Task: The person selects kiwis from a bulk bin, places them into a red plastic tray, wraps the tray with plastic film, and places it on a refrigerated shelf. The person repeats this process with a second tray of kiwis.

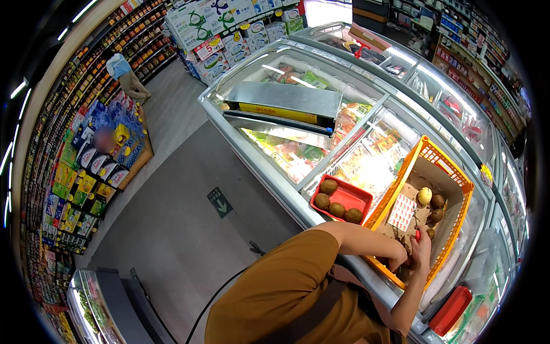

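My right hand (422, 249) holds a small red-handled tool (417, 235) inside an orange plastic crate (378, 210). Beside it, my left hand (399, 259) reaches down to the crate's near end, its fingertips hidden, so its grip is unclear. Dark brown fruit lies partly hidden under the hands. Farther along the crate are several round brown fruits (437, 201), kiwifruit-like, and one pale yellow fruit (424, 195). A sheet of red printed stickers (402, 212) rests on the cardboard-lined bottom among brown scraps. Against the crate's left side, a red tray (346, 196) holds several brown fruits (337, 210).
Crate and tray stand on a chest freezer (275, 185) with packaged food under glass. A metal wrapping machine (283, 103) sits farther along. Another red tray (450, 310) lies at right. A person (124, 75) stands by the shelves; stacked goods (103, 159) are across the aisle.
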The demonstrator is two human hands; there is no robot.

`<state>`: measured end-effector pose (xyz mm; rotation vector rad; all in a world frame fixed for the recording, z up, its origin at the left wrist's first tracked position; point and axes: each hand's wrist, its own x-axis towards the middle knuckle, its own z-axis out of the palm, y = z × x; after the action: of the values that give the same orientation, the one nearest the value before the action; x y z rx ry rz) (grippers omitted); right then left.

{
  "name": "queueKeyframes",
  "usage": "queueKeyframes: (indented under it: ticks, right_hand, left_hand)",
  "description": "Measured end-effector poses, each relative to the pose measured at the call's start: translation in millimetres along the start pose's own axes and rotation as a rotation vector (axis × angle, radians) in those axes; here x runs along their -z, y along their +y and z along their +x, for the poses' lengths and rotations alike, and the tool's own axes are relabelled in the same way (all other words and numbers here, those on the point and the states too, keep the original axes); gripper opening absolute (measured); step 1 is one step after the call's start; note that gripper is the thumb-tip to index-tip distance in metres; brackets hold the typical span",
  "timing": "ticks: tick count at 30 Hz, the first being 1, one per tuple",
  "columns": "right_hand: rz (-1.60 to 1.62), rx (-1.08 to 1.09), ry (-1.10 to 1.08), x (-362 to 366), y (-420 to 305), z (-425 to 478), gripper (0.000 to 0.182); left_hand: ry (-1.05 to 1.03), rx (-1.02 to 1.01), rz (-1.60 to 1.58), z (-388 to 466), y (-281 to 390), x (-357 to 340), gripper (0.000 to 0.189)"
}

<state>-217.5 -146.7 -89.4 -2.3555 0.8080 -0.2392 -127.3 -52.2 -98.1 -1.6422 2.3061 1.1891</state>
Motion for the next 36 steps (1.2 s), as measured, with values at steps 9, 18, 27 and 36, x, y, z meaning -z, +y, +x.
queueKeyframes:
  ticks: [9,18,27,36]
  right_hand:
    - [-0.011,0.008,-0.031,2,-3,0,0.046]
    - [0.059,0.034,0.016,3,-6,2,0.041]
    - [0.147,0.018,0.112,-3,14,10,0.047]
    - [0.322,-0.003,0.109,-1,5,5,0.045]
  left_hand:
    - [-0.004,-0.074,-0.149,-40,-10,10,0.079]
    - [-0.295,0.004,0.048,-26,-32,12,0.057]
    - [0.156,0.044,-0.343,-11,-47,1,0.039]
    - [0.808,0.056,-1.563,-67,-45,25,0.038]
